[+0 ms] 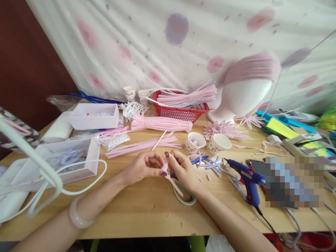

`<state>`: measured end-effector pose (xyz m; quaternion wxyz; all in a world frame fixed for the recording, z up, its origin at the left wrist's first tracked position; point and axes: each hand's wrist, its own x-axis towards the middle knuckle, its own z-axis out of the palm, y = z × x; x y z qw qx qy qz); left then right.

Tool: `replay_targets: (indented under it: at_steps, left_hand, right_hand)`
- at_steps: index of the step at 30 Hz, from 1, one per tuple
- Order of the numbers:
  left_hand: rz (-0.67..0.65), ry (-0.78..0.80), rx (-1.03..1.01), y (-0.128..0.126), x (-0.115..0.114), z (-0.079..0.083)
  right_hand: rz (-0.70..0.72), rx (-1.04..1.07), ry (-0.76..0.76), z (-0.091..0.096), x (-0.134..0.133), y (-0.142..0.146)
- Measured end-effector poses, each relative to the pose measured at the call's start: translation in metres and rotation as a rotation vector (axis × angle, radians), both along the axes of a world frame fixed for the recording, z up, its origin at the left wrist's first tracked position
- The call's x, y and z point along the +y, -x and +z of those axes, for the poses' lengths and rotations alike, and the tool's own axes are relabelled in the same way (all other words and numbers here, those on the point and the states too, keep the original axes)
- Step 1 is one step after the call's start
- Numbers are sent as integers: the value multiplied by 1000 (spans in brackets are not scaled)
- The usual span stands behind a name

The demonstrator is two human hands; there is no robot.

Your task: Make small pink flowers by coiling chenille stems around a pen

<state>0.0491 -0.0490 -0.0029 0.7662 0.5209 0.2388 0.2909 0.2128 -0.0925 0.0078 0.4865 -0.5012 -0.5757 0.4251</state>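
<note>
**Centre of frame.** The left hand (143, 168) and right hand (183, 170) meet fingertip to fingertip just below the middle. Both are curled closed in a pinch on one short pink stem piece (169, 176). Its free end trails down and to the right over the wooden table (147, 213). A pale bangle (76, 214) sits on the left wrist, lower left.

**Close by.**
- A tape ring (186, 200) lies under the right wrist, with its upper part hidden by the hand.
- A thin wooden stick (159, 140) slants up from behind the left fingers. Whether it is held or only lies there cannot be told.
- Cut stem scraps (210, 162) lie scattered between the right hand and a blue glue gun (248, 178). The gun's cord runs to the lower edge.

**Behind the hands.**
- Loose pink stems (141, 145) lie flat.
- Beyond them is a tied pink bundle (161, 123), in front of a red basket (183, 112) filled with more stems.
- Right of centre stand a paper cup (195, 142) and a second cup (219, 142), close together.
- A pink flower shape (223, 129) lies just behind the cups.

**Upper right.** A white foam head (241, 96) is capped with pink stems.

**Left side.** There are two white trays: a far tray (94, 116) and a near tray (65, 164). A white looped cord (86, 180) crosses in front of the near one.

**Right.** A pixelated block (294, 182) masks part of the tabletop.
</note>
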Motion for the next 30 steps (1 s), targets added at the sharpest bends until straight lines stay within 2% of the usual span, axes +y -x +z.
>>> replay_targets:
  at_steps: [10, 20, 30]
  left_hand:
    - [64, 49, 3, -1, -2, 4]
    - [-86, 210, -119, -1, -3, 10]
    - [-151, 301, -163, 0, -5, 8]
  right_hand:
    - [0, -30, 20, -2, -2, 0]
    - [-48, -123, -77, 2, -4, 1]
    - [-95, -194, -179, -1, -3, -1]
